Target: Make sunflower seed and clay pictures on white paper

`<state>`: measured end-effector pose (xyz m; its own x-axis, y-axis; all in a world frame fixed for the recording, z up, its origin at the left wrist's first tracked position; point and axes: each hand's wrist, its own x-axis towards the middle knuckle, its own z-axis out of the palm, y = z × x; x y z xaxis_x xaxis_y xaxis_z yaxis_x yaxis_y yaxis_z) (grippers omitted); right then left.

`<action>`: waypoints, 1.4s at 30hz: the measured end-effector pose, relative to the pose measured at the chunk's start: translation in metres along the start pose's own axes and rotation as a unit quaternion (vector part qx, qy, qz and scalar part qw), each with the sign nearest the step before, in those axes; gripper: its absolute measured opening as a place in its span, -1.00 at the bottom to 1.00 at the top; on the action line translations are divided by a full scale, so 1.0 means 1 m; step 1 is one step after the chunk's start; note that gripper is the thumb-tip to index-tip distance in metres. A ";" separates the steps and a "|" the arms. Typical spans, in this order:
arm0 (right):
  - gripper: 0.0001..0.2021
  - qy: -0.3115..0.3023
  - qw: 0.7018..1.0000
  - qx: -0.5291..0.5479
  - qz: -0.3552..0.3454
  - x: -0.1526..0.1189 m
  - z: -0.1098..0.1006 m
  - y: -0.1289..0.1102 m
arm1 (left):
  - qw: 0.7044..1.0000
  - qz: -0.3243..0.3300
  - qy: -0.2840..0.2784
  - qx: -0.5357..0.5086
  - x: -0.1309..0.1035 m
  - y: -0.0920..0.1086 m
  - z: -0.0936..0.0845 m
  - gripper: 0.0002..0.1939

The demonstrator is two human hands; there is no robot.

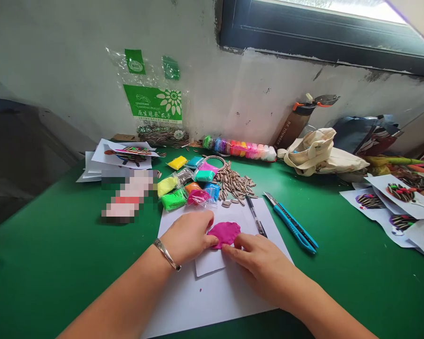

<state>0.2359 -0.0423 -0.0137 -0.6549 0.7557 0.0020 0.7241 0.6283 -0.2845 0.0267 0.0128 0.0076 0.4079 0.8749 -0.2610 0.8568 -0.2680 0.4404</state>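
Observation:
A flattened piece of magenta modelling clay (226, 234) lies on a small white card (209, 264), over a larger white sheet (183, 310). My left hand (191, 235), with a silver bracelet at the wrist, has its thumb and curled fingers closed at the clay's left edge. At the lower right edge, my right hand (252, 256) pinches the clay with bent fingers. A black pen (256, 216) rests on the sheet beyond my right hand. Just past the sheet are small bags of coloured clay (174, 199) and a heap of striped sunflower seeds (235, 183).
A blue utility knife (292, 223) lies right of the sheet on the green table (56, 263). Seed-decorated papers sit in stacks at the left (92, 165) and right (406, 197). Along the wall are a seed bag (153, 103), a clay pack (240, 148), a bottle (293, 122) and a cloth bag (318, 153).

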 end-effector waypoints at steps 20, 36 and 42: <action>-0.55 -0.016 1.000 0.017 -0.004 0.002 0.003 -0.011 | 1.000 0.001 -0.005 -0.005 0.002 0.001 -0.005 -0.91; -0.59 0.001 0.999 -0.037 -0.010 0.008 0.008 -0.020 | 1.000 0.003 0.007 0.006 0.006 -0.004 -0.003 -0.80; -0.58 0.004 0.999 -0.035 -0.003 0.011 0.009 -0.023 | 1.000 0.007 0.013 0.012 0.006 -0.003 -0.003 -0.78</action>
<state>0.2105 -0.0499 -0.0156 -0.6577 0.7532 0.0121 0.7337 0.6441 -0.2166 0.0255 0.0202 0.0076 0.4126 0.8809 -0.2319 0.8584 -0.2908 0.4226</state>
